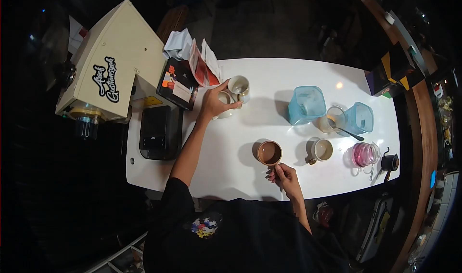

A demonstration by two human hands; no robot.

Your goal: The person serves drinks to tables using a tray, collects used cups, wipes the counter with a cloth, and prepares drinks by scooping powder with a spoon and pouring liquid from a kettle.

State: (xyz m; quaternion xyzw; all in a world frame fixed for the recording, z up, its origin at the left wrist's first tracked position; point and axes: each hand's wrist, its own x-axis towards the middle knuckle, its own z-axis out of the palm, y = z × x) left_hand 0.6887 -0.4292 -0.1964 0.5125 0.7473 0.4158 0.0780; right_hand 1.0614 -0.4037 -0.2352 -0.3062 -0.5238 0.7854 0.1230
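On the white table (226,162), my left hand (214,101) is wrapped round a pale cup (239,86) at the back left. A second pale cup (224,98) stands against it, partly hidden by that hand. Near the front edge, my right hand (285,175) has its fingers closed on the handle of a brown cup (269,152), which is upright with its mouth facing up. To the right of the brown cup stands another pale cup (322,149), touched by neither hand.
Two blue containers (306,105) (360,118) flank a glass with a spoon (333,118). A pink glass vessel (365,154) and a black-topped item (389,162) stand far right. At left are a cream machine (110,66), a black scale (161,131), a box (177,84) and bags (204,63).
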